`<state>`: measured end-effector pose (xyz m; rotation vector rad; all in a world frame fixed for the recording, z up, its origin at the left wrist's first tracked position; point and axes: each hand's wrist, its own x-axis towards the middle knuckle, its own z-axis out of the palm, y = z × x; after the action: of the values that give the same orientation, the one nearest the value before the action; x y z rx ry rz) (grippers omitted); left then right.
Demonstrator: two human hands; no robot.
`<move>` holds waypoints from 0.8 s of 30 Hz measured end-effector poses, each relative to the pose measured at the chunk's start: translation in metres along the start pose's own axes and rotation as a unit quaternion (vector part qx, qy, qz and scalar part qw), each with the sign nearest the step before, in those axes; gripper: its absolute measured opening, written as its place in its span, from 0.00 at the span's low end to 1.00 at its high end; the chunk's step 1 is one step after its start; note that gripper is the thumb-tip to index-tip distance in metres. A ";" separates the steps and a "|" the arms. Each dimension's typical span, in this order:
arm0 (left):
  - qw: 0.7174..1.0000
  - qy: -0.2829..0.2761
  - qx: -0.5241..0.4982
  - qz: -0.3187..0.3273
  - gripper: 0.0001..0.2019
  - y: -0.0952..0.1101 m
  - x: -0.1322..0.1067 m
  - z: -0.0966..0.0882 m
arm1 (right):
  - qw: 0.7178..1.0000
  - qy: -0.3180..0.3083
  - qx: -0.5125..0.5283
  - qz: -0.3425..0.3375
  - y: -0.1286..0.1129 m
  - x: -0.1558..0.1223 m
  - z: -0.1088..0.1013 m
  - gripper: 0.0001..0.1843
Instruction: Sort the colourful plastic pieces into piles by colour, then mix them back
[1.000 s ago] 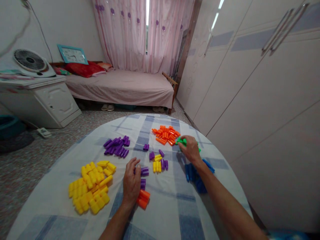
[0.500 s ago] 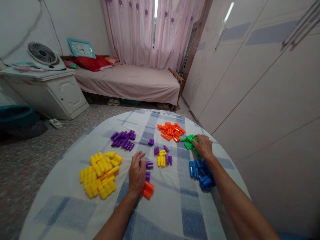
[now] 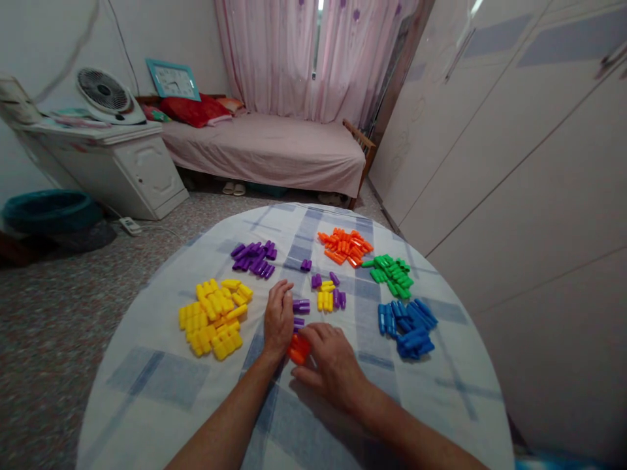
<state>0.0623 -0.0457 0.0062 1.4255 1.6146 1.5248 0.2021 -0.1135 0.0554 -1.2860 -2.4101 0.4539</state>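
Note:
My left hand (image 3: 279, 318) rests on the cloth with its fingers stretched out. Along its inner side lie purple plastic tube pieces (image 3: 302, 306) and a ribbed orange plastic piece (image 3: 297, 350). My right hand (image 3: 330, 362) is bent around that orange piece, the thumb on the near side and the fingers on the far side; its palm is hidden. Just beyond both hands sits a small group of yellow tube pieces (image 3: 324, 301) with purple tube pieces (image 3: 339, 299) around it.
Piles of yellow (image 3: 215, 320), purple (image 3: 253, 259), orange (image 3: 345, 246), green (image 3: 392, 275) and blue pieces (image 3: 407, 328) ring the round table (image 3: 161, 418) with its checked cloth. Beyond stand a bed (image 3: 274, 147), a cabinet (image 3: 142, 176) with a fan (image 3: 108, 91), and a wardrobe (image 3: 490, 163).
My right hand has left the green pile and come across to the orange piece beside my left hand. My left hand stays by the purple pieces. The whole view has shifted slightly.

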 end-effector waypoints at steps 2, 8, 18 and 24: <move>1.000 -0.003 0.001 -0.004 0.15 0.000 0.000 0.000 | 1.000 0.005 -0.027 0.014 -0.005 0.001 0.013 0.20; 1.000 -0.014 0.002 -0.003 0.15 -0.004 0.000 0.001 | 0.998 0.005 -0.052 0.027 0.002 0.004 0.016 0.11; 1.000 -0.010 0.003 -0.003 0.15 -0.001 0.000 0.001 | 0.966 0.173 -0.144 0.125 0.110 0.089 -0.072 0.20; 1.000 -0.017 0.015 -0.010 0.15 0.000 -0.001 0.000 | 0.933 0.179 -0.273 0.149 0.158 0.149 -0.077 0.18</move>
<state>0.0630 -0.0467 0.0053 1.4380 1.6328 1.4631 0.2749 0.1035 0.0782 -1.7918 -2.0974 -0.3893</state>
